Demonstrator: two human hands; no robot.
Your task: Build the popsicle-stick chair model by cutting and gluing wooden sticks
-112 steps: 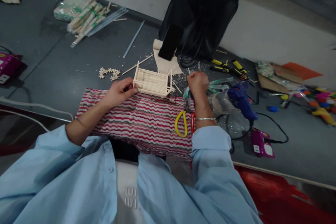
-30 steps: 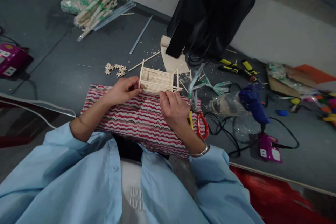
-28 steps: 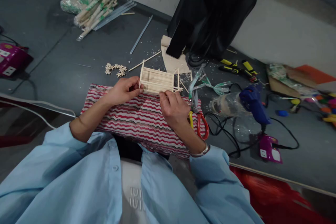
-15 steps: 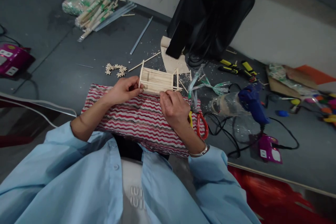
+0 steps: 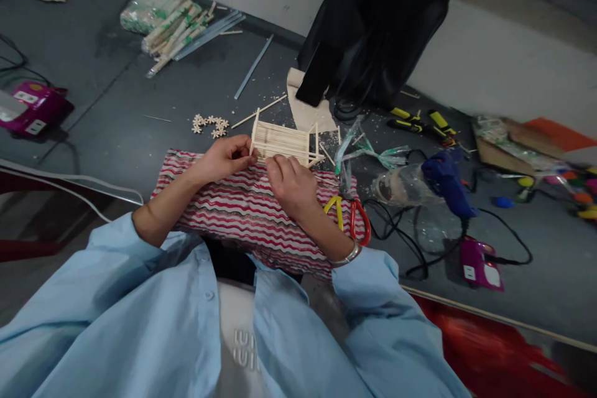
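Note:
A small frame of thin wooden sticks (image 5: 284,138) rests at the far edge of the red-and-white striped cloth (image 5: 242,211). Its slats lie side by side, with upright sticks at both ends. My left hand (image 5: 229,157) is closed on the frame's left end, thumb and fingers pinching a corner stick. Along the near edge my right hand (image 5: 293,183) has its bent fingers on the slats; its fingertips are partly hidden. Scissors with red and yellow handles (image 5: 360,222) lie by my right wrist. Small wooden flower shapes (image 5: 220,127) are left of the frame.
A blue glue gun (image 5: 445,177) stands to the right, its cord running to a purple power box (image 5: 480,264). Beyond the frame are a black phone (image 5: 319,74) and black bag (image 5: 387,31). Bundled sticks (image 5: 175,37) lie at the back left, yellow-black cutters (image 5: 420,121) at right.
My right hand has slid left along the frame's near edge, from its right corner towards its middle, uncovering the yellow scissor handle. My left hand keeps its hold.

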